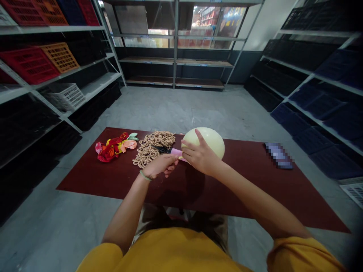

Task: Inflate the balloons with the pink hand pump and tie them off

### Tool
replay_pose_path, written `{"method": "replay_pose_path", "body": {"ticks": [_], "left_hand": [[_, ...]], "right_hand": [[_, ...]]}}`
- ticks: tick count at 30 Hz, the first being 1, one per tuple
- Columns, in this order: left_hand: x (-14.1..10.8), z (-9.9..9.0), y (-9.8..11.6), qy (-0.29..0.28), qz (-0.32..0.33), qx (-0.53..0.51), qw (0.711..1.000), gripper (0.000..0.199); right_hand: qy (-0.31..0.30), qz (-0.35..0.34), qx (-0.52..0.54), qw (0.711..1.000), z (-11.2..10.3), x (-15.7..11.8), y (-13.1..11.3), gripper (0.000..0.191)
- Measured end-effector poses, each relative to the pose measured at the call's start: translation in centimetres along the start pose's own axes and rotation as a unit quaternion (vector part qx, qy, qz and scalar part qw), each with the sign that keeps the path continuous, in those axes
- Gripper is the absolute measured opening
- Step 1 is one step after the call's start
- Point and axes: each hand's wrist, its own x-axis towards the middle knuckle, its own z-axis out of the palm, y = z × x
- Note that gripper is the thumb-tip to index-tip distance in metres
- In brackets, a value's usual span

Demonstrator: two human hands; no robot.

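Observation:
A pale yellow inflated balloon (212,141) is over the dark red table, its neck end toward my left hand. My right hand (200,153) rests against the balloon's near left side with its fingers spread. My left hand (163,165) pinches the balloon's stretched neck at its fingertips. Just behind the fingers lies a pink object (176,152) with a black part (161,149), partly hidden by my hands. A heap of tan, curly pieces (146,149) lies beyond my left hand. Uninflated balloons (112,149) in red, yellow, peach and green lie farther left.
The dark red table (93,173) stands before me. A pixelated flat object (278,155) lies at its right. Shelves with crates, among them a red crate (31,64) and a white basket (68,96), line both sides. A metal rack (176,62) stands at the back.

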Motion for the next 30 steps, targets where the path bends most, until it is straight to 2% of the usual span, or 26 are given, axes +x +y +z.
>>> {"method": "replay_pose_path", "body": {"ticks": [5, 9, 13, 15, 16, 20, 21, 23, 25, 27, 30], "left_hand": [[-0.3, 0.2, 0.8, 0.011, 0.042, 0.019, 0.999, 0.037], [-0.1, 0.4, 1.1, 0.031, 0.101, 0.068, 0.992, 0.037], [0.4, 0.0, 0.4, 0.133, 0.195, 0.031, 0.971, 0.03], [0.4, -0.1, -0.2, 0.182, 0.237, 0.017, 0.954, 0.028], [0.3, -0.2, -0.5, 0.194, 0.252, 0.022, 0.948, 0.028], [-0.5, 0.0, -1.1, 0.19, 0.273, 0.067, 0.941, 0.039], [-0.8, 0.1, -1.2, 0.188, 0.275, 0.074, 0.94, 0.043], [-1.3, 0.2, -1.2, 0.182, 0.272, 0.077, 0.942, 0.049], [-1.6, 0.3, -1.2, 0.177, 0.261, 0.066, 0.947, 0.05], [-1.9, 0.3, -1.3, 0.183, 0.249, 0.056, 0.949, 0.046], [-2.5, 0.1, -1.5, 0.21, 0.249, 0.078, 0.942, 0.028]], "right_hand": [[-0.029, 0.004, -0.019, 0.999, -2.3, 0.5, 0.0, 0.027], [-0.047, 0.068, 0.038, 0.996, -3.5, 0.6, -0.3, 0.027], [-0.047, 0.185, 0.172, 0.966, -4.1, 0.3, 0.0, 0.022], [-0.063, 0.243, 0.286, 0.925, -4.3, 0.2, 0.2, 0.023], [-0.078, 0.27, 0.353, 0.892, -4.3, 0.1, 0.3, 0.026], [-0.127, 0.334, 0.579, 0.732, -3.4, 0.4, -0.2, 0.036], [-0.132, 0.339, 0.612, 0.703, -3.0, 0.5, -0.5, 0.037], [-0.142, 0.34, 0.647, 0.668, -2.3, 1.0, -1.1, 0.038], [-0.154, 0.332, 0.653, 0.663, -1.6, 1.6, -1.8, 0.041], [-0.162, 0.317, 0.642, 0.679, -1.0, 2.1, -2.3, 0.044], [-0.17, 0.286, 0.633, 0.699, -0.3, 2.7, -3.0, 0.047]]}}
